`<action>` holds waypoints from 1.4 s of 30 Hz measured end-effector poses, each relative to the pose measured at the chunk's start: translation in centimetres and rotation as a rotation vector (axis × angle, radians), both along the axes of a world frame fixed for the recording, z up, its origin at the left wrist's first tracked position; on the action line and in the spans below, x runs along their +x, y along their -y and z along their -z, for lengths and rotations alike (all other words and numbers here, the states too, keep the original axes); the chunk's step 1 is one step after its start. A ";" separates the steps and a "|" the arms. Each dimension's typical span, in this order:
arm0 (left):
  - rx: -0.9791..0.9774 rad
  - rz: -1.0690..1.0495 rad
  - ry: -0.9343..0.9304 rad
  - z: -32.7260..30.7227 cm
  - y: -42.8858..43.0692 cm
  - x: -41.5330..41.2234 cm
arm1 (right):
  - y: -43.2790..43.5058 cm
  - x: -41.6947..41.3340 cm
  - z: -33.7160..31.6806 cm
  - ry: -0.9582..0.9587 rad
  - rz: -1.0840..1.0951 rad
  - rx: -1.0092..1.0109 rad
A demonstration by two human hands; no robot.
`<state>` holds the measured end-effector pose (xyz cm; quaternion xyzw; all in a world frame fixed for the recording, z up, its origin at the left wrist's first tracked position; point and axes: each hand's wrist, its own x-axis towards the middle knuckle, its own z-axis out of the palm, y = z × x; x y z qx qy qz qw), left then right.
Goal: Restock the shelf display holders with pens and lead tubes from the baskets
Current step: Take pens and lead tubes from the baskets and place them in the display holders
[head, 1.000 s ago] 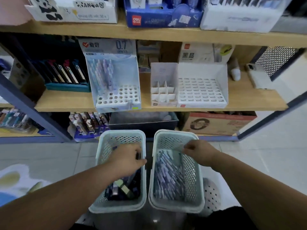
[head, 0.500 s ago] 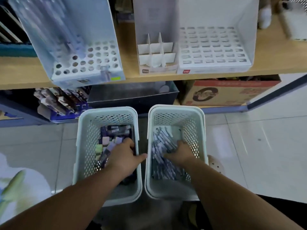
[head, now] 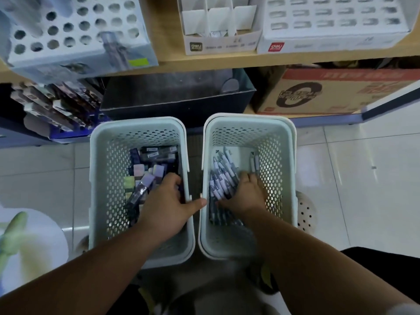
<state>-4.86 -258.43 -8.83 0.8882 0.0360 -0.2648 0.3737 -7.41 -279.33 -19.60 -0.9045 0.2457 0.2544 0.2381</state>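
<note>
- Shelf: a wooden board across the top of the view, bearing three display holders side by side.
- Round-hole holder: stands at the left of the shelf; nearly all its holes that show are bare, and one pen stands near its front edge.
- Slotted holder: white, at the right of the shelf, its rows of slots bare.
- Divided holder: a small white box with upright partitions, between the other two.
- Cardboard box and dark bin: on the lower level beneath the shelf, the bin to the left of the box.
- Left basket: pale, perforated, on the tiled floor, holding a jumble of dark and pastel lead tubes.
- Right basket: same kind, just beside the left one, holding a heap of pens along its left side.
- Left hand: down in the left basket, fingers curled into the tubes near the right wall, thumb stretched out over both baskets' touching rims; I cannot tell whether it grips a tube.
- Right hand: down in the right basket, palm down, fingers spread over the pens; whether it has closed on any is hidden.
</note>
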 end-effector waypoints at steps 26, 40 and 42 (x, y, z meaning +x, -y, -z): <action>-0.087 0.006 -0.089 0.5 -0.2 0.4 | 0.1 0.9 0.0 -0.145 0.274 0.502; -0.075 0.023 -0.065 0.8 -0.3 0.2 | -0.2 1.0 -1.8 -0.088 0.386 0.765; -0.080 0.019 -0.067 0.9 -0.3 0.2 | -0.3 0.9 -1.8 -0.092 0.401 0.791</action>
